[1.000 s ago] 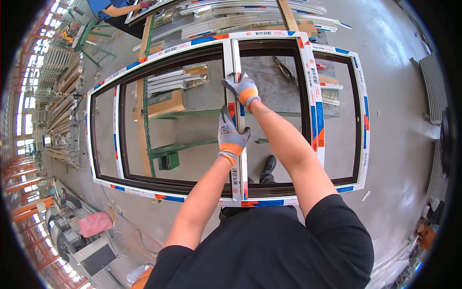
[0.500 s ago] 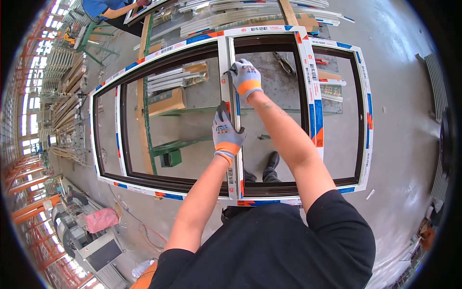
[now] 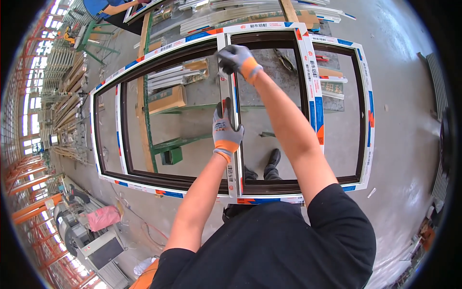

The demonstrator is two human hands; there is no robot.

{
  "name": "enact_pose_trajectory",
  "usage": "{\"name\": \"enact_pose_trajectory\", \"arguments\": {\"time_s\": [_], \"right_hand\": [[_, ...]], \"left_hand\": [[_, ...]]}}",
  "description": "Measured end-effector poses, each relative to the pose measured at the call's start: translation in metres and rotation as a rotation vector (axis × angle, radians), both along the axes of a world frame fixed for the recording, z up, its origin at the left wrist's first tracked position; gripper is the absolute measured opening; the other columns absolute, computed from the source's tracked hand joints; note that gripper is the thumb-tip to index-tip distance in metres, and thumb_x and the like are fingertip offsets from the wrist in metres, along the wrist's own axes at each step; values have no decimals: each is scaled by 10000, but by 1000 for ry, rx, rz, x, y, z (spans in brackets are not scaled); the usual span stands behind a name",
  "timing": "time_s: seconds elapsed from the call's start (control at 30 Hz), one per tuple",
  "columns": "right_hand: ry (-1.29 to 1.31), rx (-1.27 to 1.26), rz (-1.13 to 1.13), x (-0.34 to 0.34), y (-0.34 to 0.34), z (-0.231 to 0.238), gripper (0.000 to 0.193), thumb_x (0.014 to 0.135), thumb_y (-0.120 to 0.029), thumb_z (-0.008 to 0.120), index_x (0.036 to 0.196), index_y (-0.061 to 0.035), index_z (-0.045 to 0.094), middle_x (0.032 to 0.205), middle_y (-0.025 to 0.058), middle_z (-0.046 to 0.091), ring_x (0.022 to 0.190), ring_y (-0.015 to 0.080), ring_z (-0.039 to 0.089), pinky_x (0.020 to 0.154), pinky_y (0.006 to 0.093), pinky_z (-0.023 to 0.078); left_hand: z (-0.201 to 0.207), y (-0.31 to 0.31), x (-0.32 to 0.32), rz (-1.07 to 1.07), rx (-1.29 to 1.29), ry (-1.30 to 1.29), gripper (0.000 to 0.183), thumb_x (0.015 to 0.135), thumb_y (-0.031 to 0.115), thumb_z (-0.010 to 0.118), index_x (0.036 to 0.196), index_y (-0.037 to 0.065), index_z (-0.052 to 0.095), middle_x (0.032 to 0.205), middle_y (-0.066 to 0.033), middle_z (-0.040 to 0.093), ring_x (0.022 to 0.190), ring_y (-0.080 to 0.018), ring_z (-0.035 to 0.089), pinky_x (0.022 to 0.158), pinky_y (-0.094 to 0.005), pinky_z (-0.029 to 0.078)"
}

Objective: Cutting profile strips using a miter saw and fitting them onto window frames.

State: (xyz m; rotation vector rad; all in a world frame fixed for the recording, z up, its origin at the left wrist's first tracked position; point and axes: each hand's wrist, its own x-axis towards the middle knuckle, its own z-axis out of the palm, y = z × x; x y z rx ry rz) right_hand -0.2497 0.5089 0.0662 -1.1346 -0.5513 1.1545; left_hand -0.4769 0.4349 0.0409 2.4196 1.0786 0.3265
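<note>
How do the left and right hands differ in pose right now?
The right hand is at the upper part of the middle bar; the left hand is lower along it. The left hand's fingers point mostly up the picture; the right hand's bend leftward over the bar. Both wear grey gloves with orange cuffs.

Cardboard box (image 3: 168, 98), pink bundle (image 3: 104, 218), pliers (image 3: 281, 56)

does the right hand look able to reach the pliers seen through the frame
Probably yes: the pliers show just right of the right hand, and no glass shows in the frame over them, though how far below they lie is unclear.
</note>
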Motion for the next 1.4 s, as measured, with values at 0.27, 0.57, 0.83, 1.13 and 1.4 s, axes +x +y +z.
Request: {"name": "enact_pose_trajectory", "arguments": {"time_s": [0.27,0.57,0.83,1.13,1.4], "right_hand": [[-109,-252,-173,-89,-94,-100,305,894,-285,730,881,19,705,736,33,681,584,130,580,530,317,480],[1,-411,130,-58,-87,-54,331,768,-311,848,796,-12,709,665,68,669,483,154,560,471,284,475],[-101,-394,105,-63,-81,-65,356,725,-336,871,800,-25,715,714,70,690,588,141,613,534,300,496],[-525,-321,-131,-89,-99,-91,448,766,-437,790,869,-5,730,780,186,711,716,319,693,715,401,535],[-206,-413,-37,-130,-130,-43,299,850,-306,770,870,-10,730,702,36,665,526,129,569,472,298,440]], "left_hand": [[-24,4,-6,67,-76,-54,1024,740,221,796,1518,-21,175,1457,-296,348,1334,-456,375,1136,-459,325],[-11,2,-1,50,-211,-204,1136,644,144,852,1548,39,171,1422,-232,392,1288,-400,448,1100,-405,380],[-25,5,-3,54,-372,-339,995,633,84,837,1480,38,317,1354,-148,533,1246,-276,528,1068,-357,425],[6,-7,14,62,-190,-337,695,736,145,772,1348,41,460,1224,-191,605,1130,-350,600,974,-383,478],[-23,8,-13,154,-178,-176,952,676,414,775,1390,-89,394,1313,-289,526,1219,-423,520,1042,-438,437]]}}
